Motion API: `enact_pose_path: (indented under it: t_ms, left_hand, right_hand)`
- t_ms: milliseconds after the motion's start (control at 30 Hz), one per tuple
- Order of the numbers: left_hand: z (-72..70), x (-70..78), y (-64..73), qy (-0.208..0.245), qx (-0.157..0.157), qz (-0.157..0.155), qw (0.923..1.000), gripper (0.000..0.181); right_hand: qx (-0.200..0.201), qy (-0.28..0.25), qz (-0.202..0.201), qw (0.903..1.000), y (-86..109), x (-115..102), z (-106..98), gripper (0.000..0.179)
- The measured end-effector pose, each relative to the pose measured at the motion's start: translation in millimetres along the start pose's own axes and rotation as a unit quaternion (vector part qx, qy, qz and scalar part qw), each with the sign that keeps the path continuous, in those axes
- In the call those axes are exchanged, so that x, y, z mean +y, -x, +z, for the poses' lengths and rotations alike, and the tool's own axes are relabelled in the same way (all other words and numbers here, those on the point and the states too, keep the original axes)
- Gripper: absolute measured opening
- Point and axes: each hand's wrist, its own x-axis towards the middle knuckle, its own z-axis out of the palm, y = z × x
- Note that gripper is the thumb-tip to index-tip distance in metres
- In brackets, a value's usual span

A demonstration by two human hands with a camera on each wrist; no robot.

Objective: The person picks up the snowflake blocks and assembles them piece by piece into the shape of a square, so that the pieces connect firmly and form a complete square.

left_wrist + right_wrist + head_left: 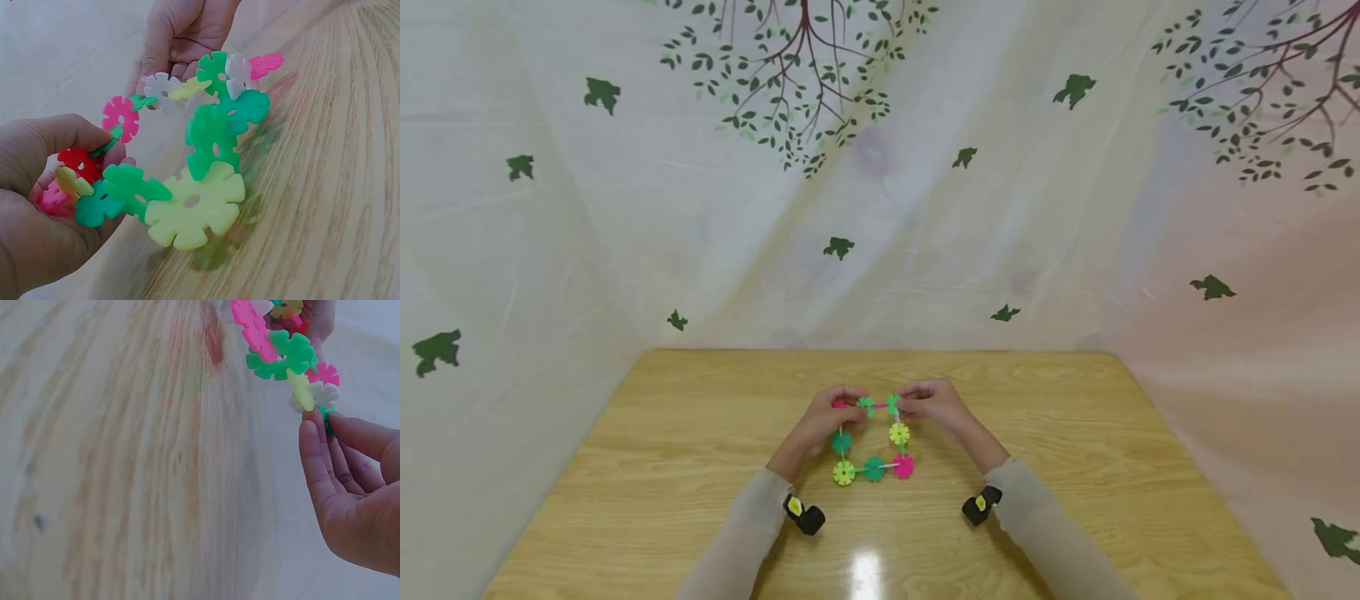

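A ring of notched plastic snowflake discs [844, 473], slotted edge to edge in pink, green, yellow, white and red, hangs between both hands over the table. At its far left corner, the left hand [817, 419] grips the chain. In the left wrist view, its thumb and fingers pinch a small green disc [107, 140], with a red disc [80, 164] close to the palm. My right hand [934, 402] holds the far right corner. Seen from the right wrist, the thumb and fingertips pinch a green disc [327, 419] beside a yellow disc [301, 390]. Fingers partly cover the held discs.
A light wooden table [700, 467] lies beneath the hands. Behind it hangs a pale cloth [910, 283] printed with branches and leaves. Each wrist wears a small black camera, one on the left [805, 517] and one on the right [981, 505].
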Motion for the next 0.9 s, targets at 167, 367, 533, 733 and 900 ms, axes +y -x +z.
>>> enact_pose_path:
  t_ms: [167,367,533,733,900]
  left_hand:
    - [-0.7,0.2,1.5,0.0,-0.002,-0.005,1.0,0.038]
    - [-0.6,2.7,2.8,-0.013,-0.008,0.0,0.9999,0.035]
    - [3.2,3.5,2.1,-0.014,-0.007,0.005,0.9999,0.035]
    - [8.1,2.5,-3.3,-0.016,-0.004,0.003,0.9999,0.034]
    - [5.1,2.6,-3.4,-0.018,-0.019,0.0,0.9997,0.034]
  right_hand:
    - [0.003,0.0,-0.004,1.0,0.3,0.6,1.6,0.026]
    - [0.001,-0.006,-0.017,0.9998,1.4,1.4,0.9,0.026]
    - [0.005,-0.006,-0.015,0.9999,2.9,-0.3,0.2,0.028]
    - [0.026,0.002,-0.011,0.9996,3.3,-3.3,1.3,0.026]
    - [0.008,0.004,0.013,0.9999,0.4,-3.9,-0.4,0.025]
